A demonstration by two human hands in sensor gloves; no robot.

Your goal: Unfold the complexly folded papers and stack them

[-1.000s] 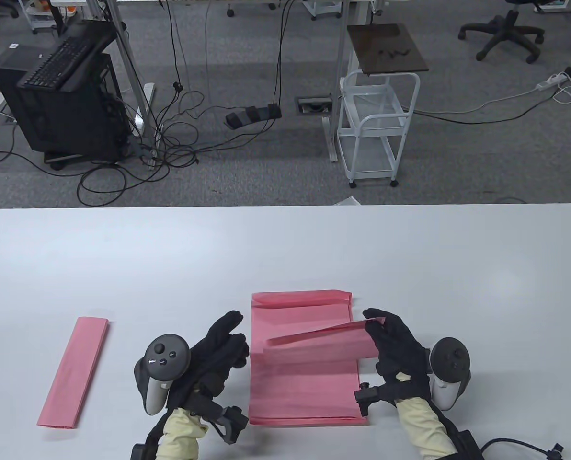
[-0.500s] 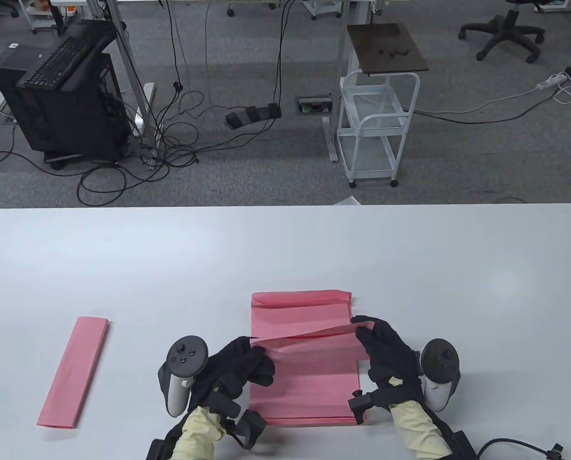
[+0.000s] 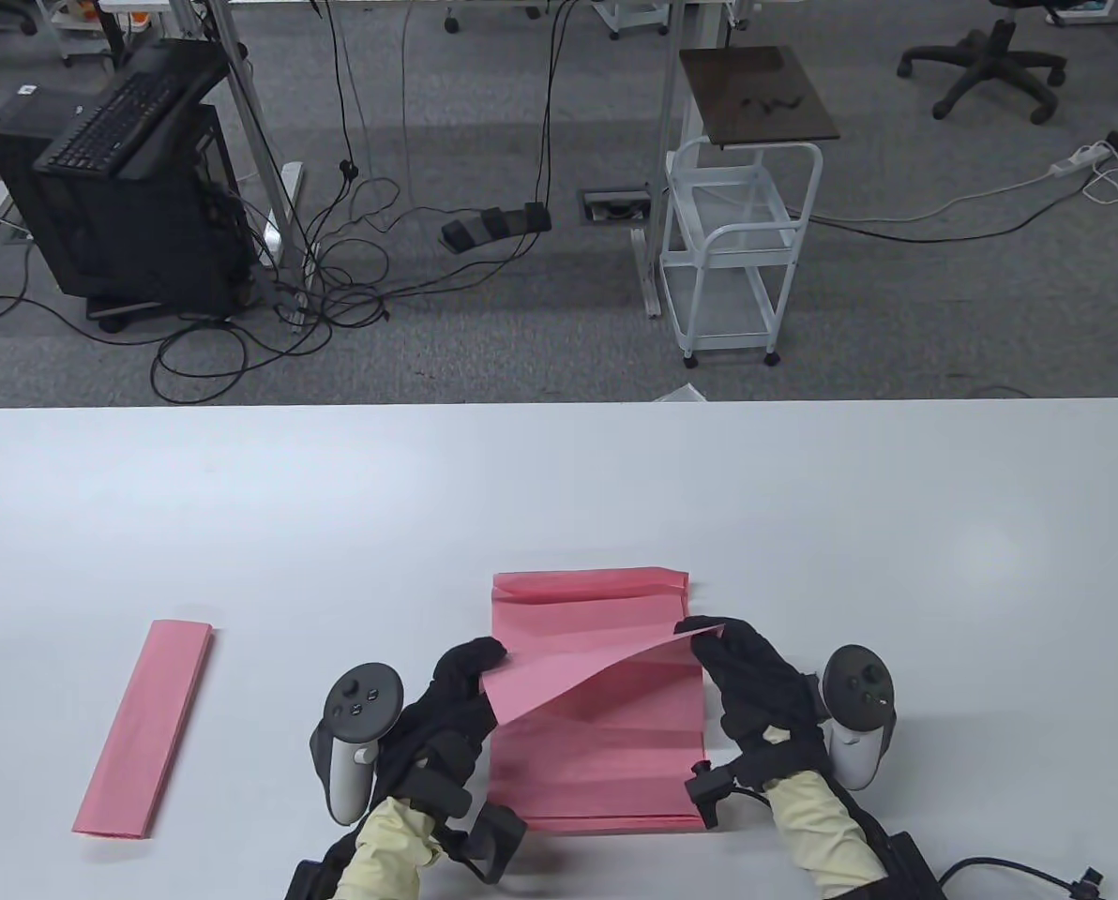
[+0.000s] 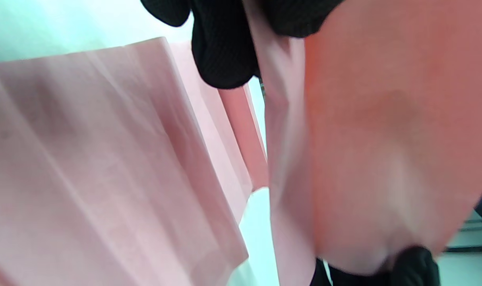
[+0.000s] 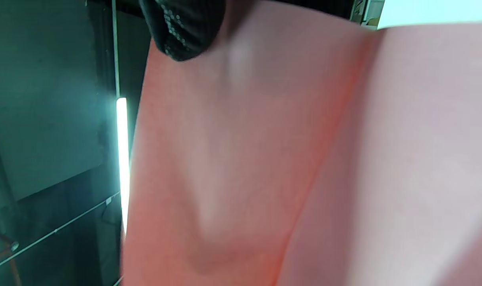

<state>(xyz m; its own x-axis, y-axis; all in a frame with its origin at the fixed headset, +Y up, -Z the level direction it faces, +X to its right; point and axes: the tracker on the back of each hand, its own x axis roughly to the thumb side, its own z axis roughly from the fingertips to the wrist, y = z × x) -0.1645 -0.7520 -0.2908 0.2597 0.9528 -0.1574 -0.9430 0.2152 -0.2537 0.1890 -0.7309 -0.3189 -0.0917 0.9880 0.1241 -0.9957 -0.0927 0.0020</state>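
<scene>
A partly unfolded pink paper (image 3: 596,741) lies near the table's front edge, creased in bands. Its top flap (image 3: 582,680) is lifted off the sheet. My left hand (image 3: 470,670) pinches the flap's left corner. My right hand (image 3: 709,642) pinches its right corner. In the left wrist view my fingers (image 4: 225,51) grip the pink flap (image 4: 380,139) above the creased sheet (image 4: 105,167). The right wrist view is filled by pink paper (image 5: 304,159) under a fingertip (image 5: 181,28). A second pink paper (image 3: 146,727), folded into a narrow strip, lies at the left.
The white table (image 3: 559,487) carries only the two papers. Its far edge runs across the middle of the table view. Beyond it on the floor stand a white cart (image 3: 732,253), a computer tower (image 3: 118,197) and cables.
My left hand moved right from beside the sheet and took the flap's left corner. Both hands have raised the flap, which has opened wider. My right hand shifted slightly left.
</scene>
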